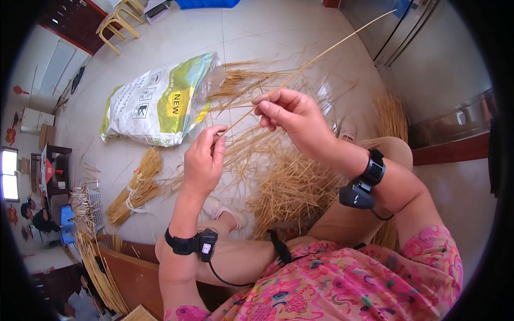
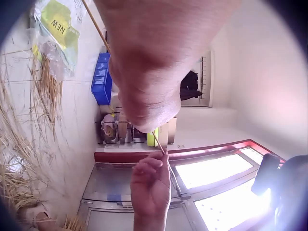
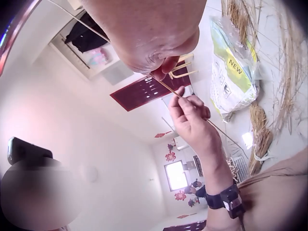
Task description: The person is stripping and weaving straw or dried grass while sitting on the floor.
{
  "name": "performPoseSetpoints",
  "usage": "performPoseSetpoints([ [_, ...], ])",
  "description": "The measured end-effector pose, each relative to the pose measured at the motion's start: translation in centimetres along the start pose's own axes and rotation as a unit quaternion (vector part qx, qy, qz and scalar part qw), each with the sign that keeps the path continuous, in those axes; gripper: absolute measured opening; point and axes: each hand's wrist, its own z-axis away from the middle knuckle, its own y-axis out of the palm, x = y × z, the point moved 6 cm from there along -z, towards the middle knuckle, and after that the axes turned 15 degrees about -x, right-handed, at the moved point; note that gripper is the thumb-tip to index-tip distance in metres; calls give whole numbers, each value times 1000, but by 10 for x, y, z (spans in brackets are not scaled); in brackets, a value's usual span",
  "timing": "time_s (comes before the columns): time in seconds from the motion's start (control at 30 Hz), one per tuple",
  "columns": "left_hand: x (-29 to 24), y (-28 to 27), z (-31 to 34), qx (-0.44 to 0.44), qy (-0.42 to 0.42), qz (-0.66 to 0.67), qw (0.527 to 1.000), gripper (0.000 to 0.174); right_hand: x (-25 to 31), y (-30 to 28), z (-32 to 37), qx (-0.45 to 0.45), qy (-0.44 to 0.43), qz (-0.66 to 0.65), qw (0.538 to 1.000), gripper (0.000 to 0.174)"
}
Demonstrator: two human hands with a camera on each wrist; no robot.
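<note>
One long, thin straw stalk runs slantwise through both hands. My right hand pinches it between thumb and forefinger, with the long end reaching up to the far right. Lower on the same stalk, the fingers and thumb of my left hand hold it. A short stretch lies bare between the hands. In the right wrist view the stalk comes out again past the left hand. The left wrist view shows the right hand beyond the near hand. Below the hands lies a heap of loose straw.
A white and green bag lies on the tiled floor, with straw stalks at its mouth. Tied straw bundles are on the left, and another bundle leans at the right. A blue bin and yellow stools stand farther off.
</note>
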Motion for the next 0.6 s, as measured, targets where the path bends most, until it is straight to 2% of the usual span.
performPoseSetpoints([
  [0.03, -4, 0, 2, 8, -45, 31, 998, 12, -6, 3, 3, 14, 1, 22, 1000, 18],
  [0.13, -21, 1, 3, -11, -33, 78, 996, 12, -14, 15, 15, 42, 12, 82, 996, 19],
  [0.17, -24, 2, 3, -26, 7, 75, 997, 9, -18, 17, 16, 58, 7, 88, 994, 20],
  [0.37, -31, -3, -1, -74, 44, 34, 996, 8, -18, 17, 15, 24, 40, 10, 999, 14],
  [0.6, -32, 1, 2, -83, 52, 33, 995, 8, -25, 18, 14, 29, 13, 21, 999, 10],
])
